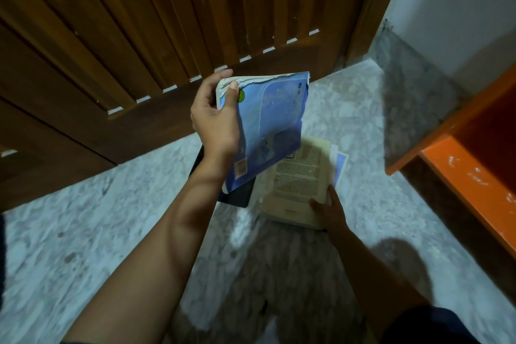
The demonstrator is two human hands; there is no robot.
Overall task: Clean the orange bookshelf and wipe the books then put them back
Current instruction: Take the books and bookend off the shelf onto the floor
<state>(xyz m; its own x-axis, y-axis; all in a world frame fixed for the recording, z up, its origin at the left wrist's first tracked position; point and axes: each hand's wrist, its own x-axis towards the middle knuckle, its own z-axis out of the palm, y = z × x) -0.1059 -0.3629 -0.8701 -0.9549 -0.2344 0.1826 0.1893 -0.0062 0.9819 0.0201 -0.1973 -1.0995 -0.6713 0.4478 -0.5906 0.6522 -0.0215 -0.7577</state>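
Observation:
My left hand (215, 117) grips a worn blue book (268, 126) by its torn top corner and holds it tilted in the air above the floor. Below it lies a cream book with printed text (298, 176) on a small pile with a dark book (237, 195) and a blue-edged one (341, 165). My right hand (326, 211) grips the near right corner of the cream book. The orange bookshelf (469, 173) stands at the right edge, its near ledge scuffed with white marks.
A brown slatted wooden door (167, 22) fills the upper left. The floor is pale marble (97, 232). A grey skirting and white wall (446, 3) meet in the corner at upper right, beside the shelf.

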